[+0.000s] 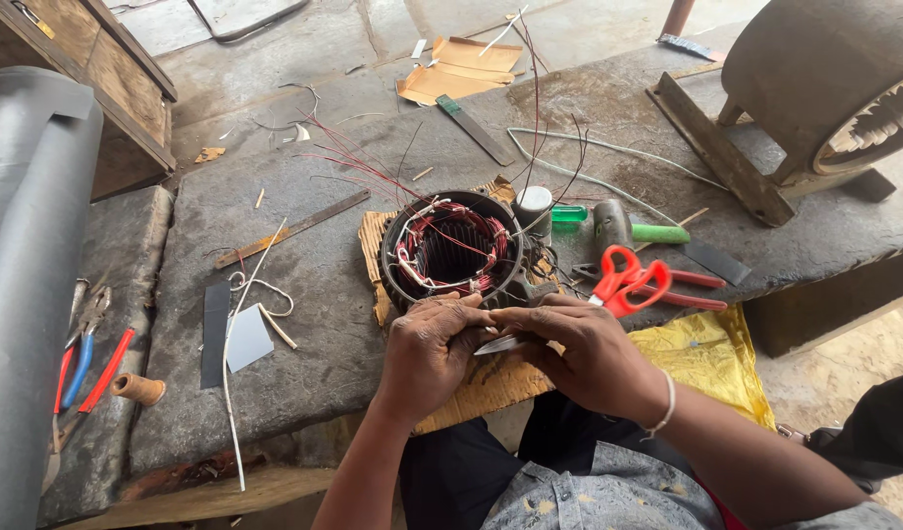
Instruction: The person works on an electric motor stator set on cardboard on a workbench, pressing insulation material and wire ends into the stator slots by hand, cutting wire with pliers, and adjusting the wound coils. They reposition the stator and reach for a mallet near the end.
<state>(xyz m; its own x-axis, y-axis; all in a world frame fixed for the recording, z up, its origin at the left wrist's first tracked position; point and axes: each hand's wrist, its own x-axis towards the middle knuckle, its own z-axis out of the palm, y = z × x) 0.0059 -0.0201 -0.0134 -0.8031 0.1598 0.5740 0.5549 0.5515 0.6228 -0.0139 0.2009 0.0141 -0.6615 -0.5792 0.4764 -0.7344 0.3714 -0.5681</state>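
Hands meet just in front of the round dark motor stator wound with red wire [454, 253]. Left hand [430, 351] and right hand [584, 355], knuckles up, pinch a thin grey paper strip [500, 344] between closed fingertips. Orange-handled scissors [630, 279] lie right of the stator.

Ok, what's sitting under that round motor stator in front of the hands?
A piece of corrugated cardboard lies under the stator, showing at its left and near sides, on the grey workbench. How far it runs beneath is covered by the stator and both hands.
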